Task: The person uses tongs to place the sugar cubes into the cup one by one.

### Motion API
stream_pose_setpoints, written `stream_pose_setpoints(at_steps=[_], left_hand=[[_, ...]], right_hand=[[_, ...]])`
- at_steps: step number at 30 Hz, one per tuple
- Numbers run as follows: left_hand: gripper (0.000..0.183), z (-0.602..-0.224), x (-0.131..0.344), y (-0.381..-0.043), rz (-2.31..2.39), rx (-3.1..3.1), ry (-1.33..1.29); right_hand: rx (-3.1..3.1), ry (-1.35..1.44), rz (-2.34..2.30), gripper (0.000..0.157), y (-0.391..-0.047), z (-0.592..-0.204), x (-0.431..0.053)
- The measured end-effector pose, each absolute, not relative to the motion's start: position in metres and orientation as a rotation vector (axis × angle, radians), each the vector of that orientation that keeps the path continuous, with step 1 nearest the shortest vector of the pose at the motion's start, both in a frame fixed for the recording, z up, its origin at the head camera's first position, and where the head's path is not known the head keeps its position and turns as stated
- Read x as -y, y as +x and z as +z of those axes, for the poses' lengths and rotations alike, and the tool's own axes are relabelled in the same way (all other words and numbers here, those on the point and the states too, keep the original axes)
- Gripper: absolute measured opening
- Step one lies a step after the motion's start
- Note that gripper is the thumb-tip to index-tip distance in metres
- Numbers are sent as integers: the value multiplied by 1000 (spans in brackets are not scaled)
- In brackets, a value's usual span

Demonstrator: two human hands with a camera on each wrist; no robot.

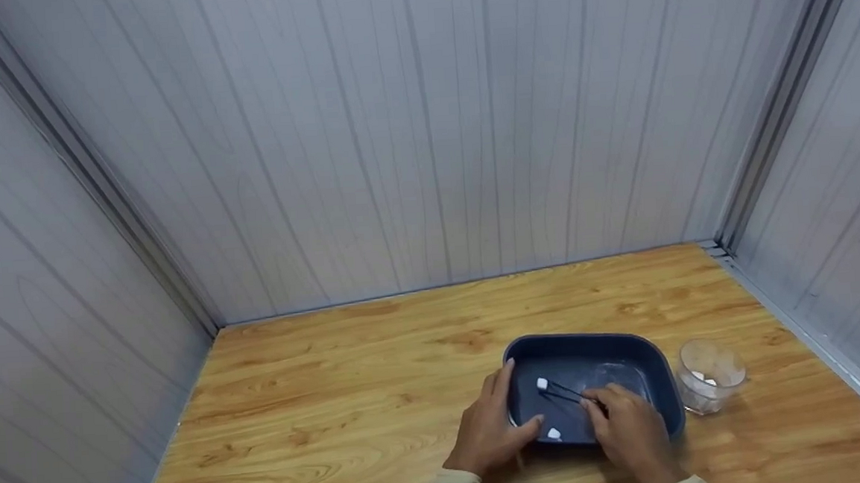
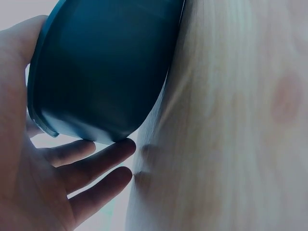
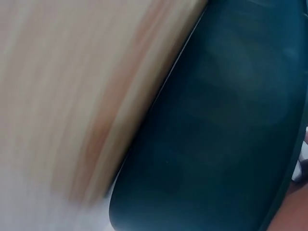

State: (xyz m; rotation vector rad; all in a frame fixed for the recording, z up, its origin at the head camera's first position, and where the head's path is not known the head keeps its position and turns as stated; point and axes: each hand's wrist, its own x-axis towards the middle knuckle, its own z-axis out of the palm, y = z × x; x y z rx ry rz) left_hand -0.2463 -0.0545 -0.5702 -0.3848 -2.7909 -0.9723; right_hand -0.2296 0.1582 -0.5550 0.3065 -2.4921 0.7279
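A dark blue rectangular dish [image 1: 583,363] stands on the wooden table. My left hand [image 1: 488,430] grips its left end, thumb over the near rim and fingers along the outside; the left wrist view shows some fingertips against the dish wall [image 2: 101,72]. Over the dish, my right hand [image 1: 630,432] pinches thin dark tweezers [image 1: 565,393]. At their tips is a small white cube [image 1: 542,384]. Another white piece [image 1: 554,434] lies in the dish near the left thumb. The right wrist view mostly shows the dish's outer wall [image 3: 207,115]; the hand barely enters at the edge.
Just right of the dish stands a clear glass [image 1: 711,377] with white pieces in its bottom. The wooden tabletop [image 1: 320,397] extends left and behind the dish. Pale panelled walls [image 1: 453,135] enclose the table at the back and both sides.
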Motion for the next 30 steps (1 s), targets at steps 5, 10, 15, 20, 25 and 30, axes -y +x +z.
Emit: stream_pose_setpoints(at_steps=[5,10,15,20,25,30], left_hand=[[90,-569,54,-247,-981,2788,-373],[90,-568,53,-247,-998,2797,-365],[89,-568,52,-246,-994,2808,-353],[89,-569,52,-246,-999,2818,-337],[90,-568,51,-246,-1014,2826,-320],[90,-568,51,-247,-1026,2841,-309]], right_hand=[[2466,315,741,8,-230,-555,-159],[2447,318,756,7,-229,-554,-160],[2445,306,767,7,-227,-552,-162],[2436,284,787,8,-225,-548,-166],[2402,287,781,8,-224,-543,-172],[2370,284,773,8,-223,-539,-176]])
